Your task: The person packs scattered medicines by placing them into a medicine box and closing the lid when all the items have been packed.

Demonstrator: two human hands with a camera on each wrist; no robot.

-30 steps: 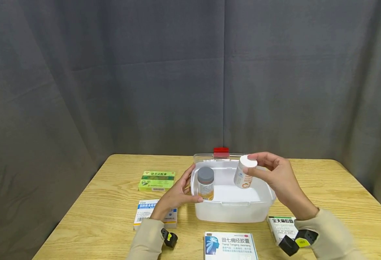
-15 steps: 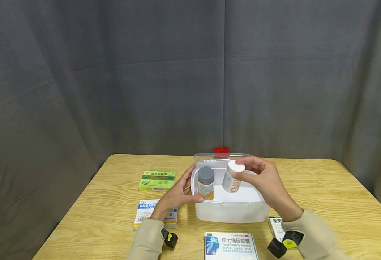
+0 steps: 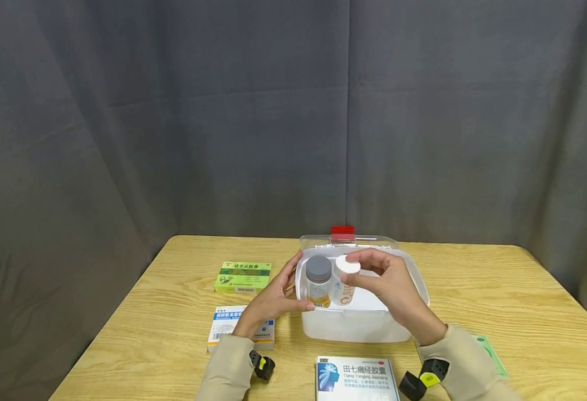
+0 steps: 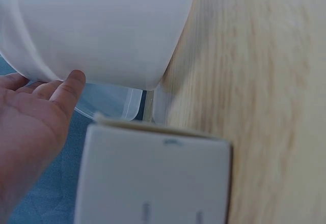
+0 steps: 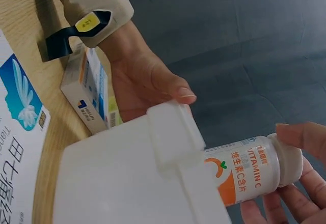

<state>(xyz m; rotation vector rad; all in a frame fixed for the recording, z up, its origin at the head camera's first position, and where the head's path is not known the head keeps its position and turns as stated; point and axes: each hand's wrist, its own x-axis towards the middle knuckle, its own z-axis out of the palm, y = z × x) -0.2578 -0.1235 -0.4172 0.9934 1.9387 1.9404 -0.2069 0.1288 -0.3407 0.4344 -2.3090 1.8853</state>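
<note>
A translucent white plastic box (image 3: pixel 356 327) stands on the table with its lid (image 3: pixel 378 240) swung back. My left hand (image 3: pixel 268 305) holds the box's left end, thumb over the front rim and fingers along the side wall. Inside, at the left end, stands a brown bottle with a grey cap (image 3: pixel 318 289). My right hand (image 3: pixel 392 285) pinches the white cap of a vitamin C bottle (image 5: pixel 244 170) between thumb and fingers. That bottle is partly inside the box, right beside the grey-capped one and nearly upright. The box wall hides its lower part in the right wrist view.
Left of the box lie a green medicine box (image 3: pixel 243 277) and a blue-and-white medicine box (image 3: pixel 223 326), partly behind my left forearm. A white medicine box (image 3: pixel 356 379) lies in front. At the right, a green-edged box (image 3: pixel 491 353) is mostly covered by my right sleeve.
My right hand has carried the white vitamin C bottle leftward and lower, up beside the grey-capped bottle. My left hand has stayed on the box.
</note>
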